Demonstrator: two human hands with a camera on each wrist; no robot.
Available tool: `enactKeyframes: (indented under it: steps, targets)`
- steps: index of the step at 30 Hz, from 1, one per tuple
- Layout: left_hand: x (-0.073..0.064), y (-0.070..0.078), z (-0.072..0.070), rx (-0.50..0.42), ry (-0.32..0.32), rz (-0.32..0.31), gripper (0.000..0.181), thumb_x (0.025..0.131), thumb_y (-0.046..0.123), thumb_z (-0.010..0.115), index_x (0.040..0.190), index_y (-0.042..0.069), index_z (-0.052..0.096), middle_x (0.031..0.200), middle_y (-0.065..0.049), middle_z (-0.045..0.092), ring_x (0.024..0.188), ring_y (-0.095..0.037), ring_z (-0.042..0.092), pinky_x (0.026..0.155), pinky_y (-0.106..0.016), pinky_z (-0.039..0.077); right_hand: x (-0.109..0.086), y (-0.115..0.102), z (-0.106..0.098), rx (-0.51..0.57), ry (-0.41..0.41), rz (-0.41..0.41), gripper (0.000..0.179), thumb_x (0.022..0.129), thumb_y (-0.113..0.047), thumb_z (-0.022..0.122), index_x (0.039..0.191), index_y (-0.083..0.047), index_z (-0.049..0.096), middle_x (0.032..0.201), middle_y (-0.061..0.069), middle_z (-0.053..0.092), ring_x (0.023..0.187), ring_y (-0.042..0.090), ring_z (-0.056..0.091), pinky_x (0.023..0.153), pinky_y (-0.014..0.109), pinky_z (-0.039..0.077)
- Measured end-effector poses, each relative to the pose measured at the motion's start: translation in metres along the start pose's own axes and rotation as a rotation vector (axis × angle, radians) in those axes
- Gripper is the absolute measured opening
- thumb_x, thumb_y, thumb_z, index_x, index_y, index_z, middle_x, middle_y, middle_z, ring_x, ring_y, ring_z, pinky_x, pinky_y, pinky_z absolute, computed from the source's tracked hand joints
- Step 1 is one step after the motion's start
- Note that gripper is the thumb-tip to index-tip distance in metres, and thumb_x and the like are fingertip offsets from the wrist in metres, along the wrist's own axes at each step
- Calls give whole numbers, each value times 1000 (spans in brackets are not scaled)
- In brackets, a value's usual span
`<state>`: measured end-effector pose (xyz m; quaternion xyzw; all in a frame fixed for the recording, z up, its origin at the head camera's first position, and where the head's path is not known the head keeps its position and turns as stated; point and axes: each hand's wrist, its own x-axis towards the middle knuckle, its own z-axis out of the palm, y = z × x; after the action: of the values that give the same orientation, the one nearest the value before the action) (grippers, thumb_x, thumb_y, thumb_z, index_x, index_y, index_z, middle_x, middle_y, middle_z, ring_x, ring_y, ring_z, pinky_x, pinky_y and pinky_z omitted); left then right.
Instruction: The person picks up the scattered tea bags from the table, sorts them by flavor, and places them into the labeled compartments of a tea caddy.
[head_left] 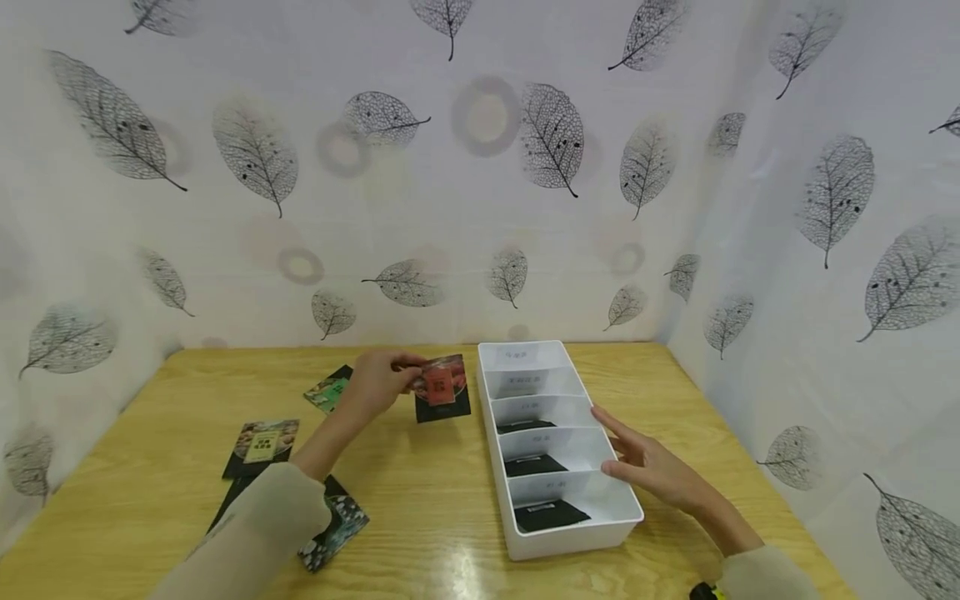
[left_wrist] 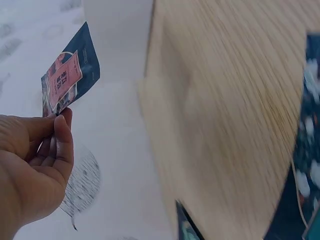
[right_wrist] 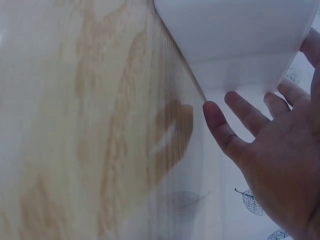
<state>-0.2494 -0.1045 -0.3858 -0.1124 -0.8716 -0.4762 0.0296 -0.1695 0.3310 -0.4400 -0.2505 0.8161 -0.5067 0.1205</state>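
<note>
At ten o'clock from the white box [head_left: 570, 542], a red-labelled packet [head_left: 442, 388] is pinched by the left hand [head_left: 377, 383] and could be dropped if gripped loosely. At three o'clock, the box is touched by the right hand [head_left: 662, 468], fingers outstretched, and could be shifted by overpressing.

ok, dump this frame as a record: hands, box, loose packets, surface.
left hand: pinches red-labelled packet, left of the box
right hand: at right side of white box, fingers extended
compartments: five in a row; nearest three show dark contents
loose packets: green-labelled packet, yellow-labelled packet, at least one more partly behind left sleeve
surface: wood-grain table
</note>
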Motion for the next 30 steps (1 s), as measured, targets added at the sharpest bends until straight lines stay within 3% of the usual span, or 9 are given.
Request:
enactKeyframes:
  steps: [5,8,17,23,28,30]
  targets:
    - [-17,30,13,-19,9,93,15,100,9,69,112,5,76,99,-7,75,74,-14,69,66,-32,59,1,2,0,-8,6,-33,74,105,-5,58,166,-9,16,170,23,7,143,54,29,100,26,50]
    - [-29,48,23,-42,28,136,10,98,7,71,106,5,76,92,-3,74,72,-14,67,61,-28,56,1,3,0,-13,6,-50,74,104,-4,58,166,-7,16,169,25,7,141,57,30,99,27,50]
    - [-68,92,50,-112,31,334,6,92,-6,69,93,0,70,82,-3,70,66,-13,61,51,-23,50,2,3,1,-8,5,-23,74,105,-6,58,166,-9,16,169,25,9,142,43,35,97,27,51]
    - [-93,106,74,30,22,491,15,89,-6,71,91,7,66,83,1,64,70,-5,57,56,-15,50,2,2,1,6,0,-24,75,105,-5,57,166,-8,14,169,26,9,142,53,30,97,27,51]
    - [-109,104,98,186,87,683,21,84,-5,76,87,10,62,81,4,59,68,-5,55,60,-11,46,3,4,1,51,-32,-39,74,106,-5,54,166,-7,11,168,29,6,142,26,42,97,31,53]
    - [-116,102,106,252,68,743,20,86,-3,76,87,10,62,81,3,58,68,-4,56,60,-10,47,3,4,0,78,-49,-41,74,107,-4,53,166,-7,9,168,30,5,138,14,46,95,34,55]
